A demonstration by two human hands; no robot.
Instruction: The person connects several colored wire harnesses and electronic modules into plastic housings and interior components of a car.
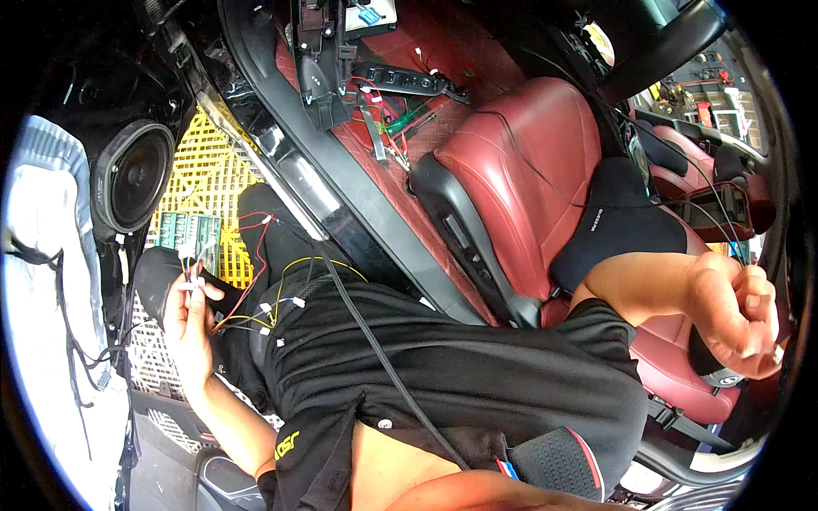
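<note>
My left hand (192,319) is closed, fingertips pinching a small white wire connector (192,284) with thin wires running up from it. Just beyond it lies a green tool case or board (189,232) with slots. Red and yellow wires (249,294) with small white plugs trail across my dark trousers beside that hand. Far to the right, my right hand (734,311) is raised with its fingers curled. Thin black cables (722,223) arc down into its grip; their ends inside the fist are hidden.
A red leather car seat (520,162) stands beside me, past the black door sill (298,183). Loosened switch panels (400,81) and wires lie on the red floor. A round speaker (134,176) sits in the door at left, near a yellow grid floor (204,157). A black cable (375,349) crosses my shirt.
</note>
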